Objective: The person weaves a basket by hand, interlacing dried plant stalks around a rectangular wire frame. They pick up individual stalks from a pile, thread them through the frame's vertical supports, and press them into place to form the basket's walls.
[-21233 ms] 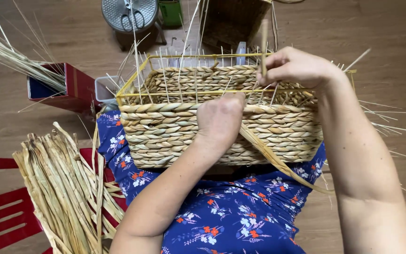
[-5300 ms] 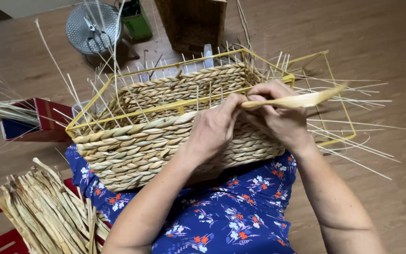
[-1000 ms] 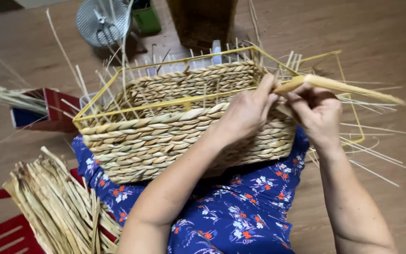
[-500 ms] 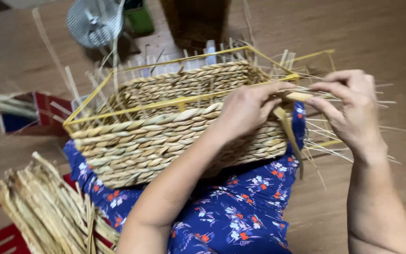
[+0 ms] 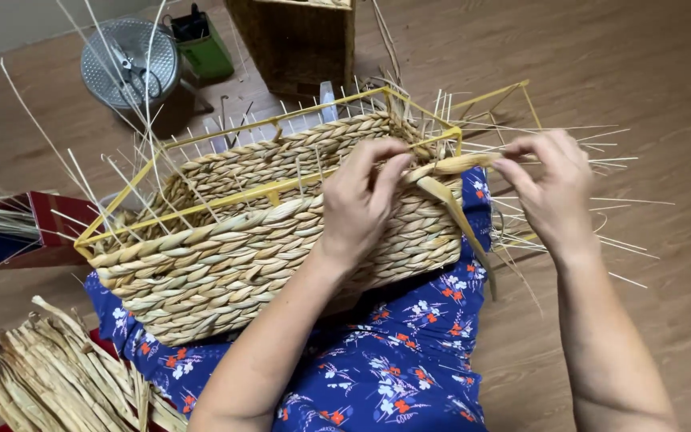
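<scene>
Strand of flat tan straw (image 5: 451, 166), half a second ago slack and hanging down off the corner, now runs level from the rim of the half-woven rectangular straw basket with yellow wire frame (image 5: 281, 216) on the lap, so the weave is being drawn tight. Left hand (image 5: 365, 200) presses curled on the rim, fingers on the strand's root; right hand (image 5: 553, 188) pinches its outer end. Bundle of dried straw strips (image 5: 49, 376) lies on the wooden floor (image 5: 649, 72).

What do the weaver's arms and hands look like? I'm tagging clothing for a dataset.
Both forearms are bare, with no sleeves in view. The left hand and right hand wear no gloves, and no rings, watch or bracelet show. The fingers are uncovered too.
</scene>
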